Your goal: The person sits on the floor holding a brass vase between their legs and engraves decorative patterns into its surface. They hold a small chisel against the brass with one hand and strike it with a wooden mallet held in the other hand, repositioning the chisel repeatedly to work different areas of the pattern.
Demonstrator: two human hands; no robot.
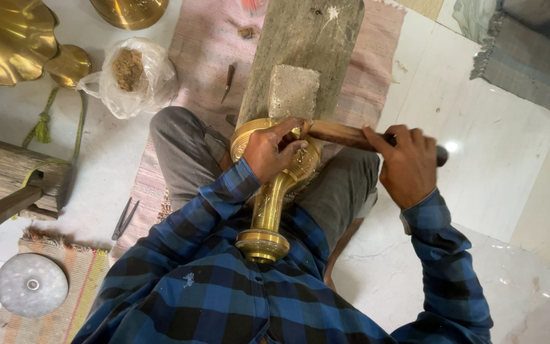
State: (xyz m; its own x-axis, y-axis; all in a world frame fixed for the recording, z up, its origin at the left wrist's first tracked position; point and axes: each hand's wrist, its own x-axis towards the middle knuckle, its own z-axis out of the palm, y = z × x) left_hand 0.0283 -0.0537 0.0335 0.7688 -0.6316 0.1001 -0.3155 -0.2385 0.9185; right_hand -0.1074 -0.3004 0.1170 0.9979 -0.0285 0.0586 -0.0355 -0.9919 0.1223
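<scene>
one brass stand (268,213), left grip (270,151) clasping it; right grip (407,165) clenching one wooden handle (342,134).

view: head, single camera | position: above the seated person, close over chest and lap | facing: straight down at the floor (479,127) | range: near, the mat (186,51) and floor fill the frame's edges

Floor-level brass craft workshop, polished brass vessels (9,38) far left of the left hand (268,150), wooden work plank (300,44) above it, pointed tools (124,218) on rugs (65,280), white tiled floor (479,159)
</scene>
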